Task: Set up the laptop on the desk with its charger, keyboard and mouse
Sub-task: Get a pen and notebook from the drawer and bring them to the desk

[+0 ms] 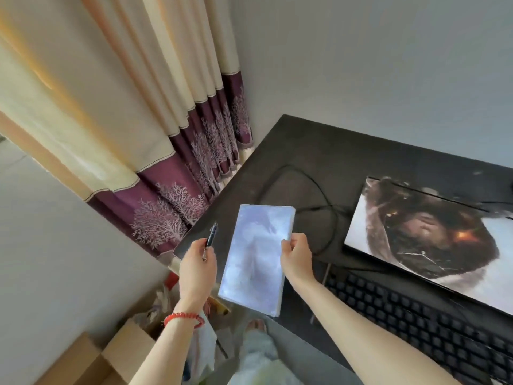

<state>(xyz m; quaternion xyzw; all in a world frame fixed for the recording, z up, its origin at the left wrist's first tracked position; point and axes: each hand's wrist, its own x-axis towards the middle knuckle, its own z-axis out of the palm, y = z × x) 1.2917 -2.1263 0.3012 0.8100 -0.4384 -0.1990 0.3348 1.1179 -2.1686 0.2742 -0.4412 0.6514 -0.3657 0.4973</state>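
Laptop lay closed on dark counter, to right of both hands, not touched; long axis ran from upper left to lower right. Black keyboard just beside its near edge, parallel. Cable looped on counter at left of laptop. Right hand pinched notebook edge. Left hand gripped pen, tip pointing up.

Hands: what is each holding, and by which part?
Left hand grips a pen by its lower barrel; right hand pinches the notebook at its right edge.
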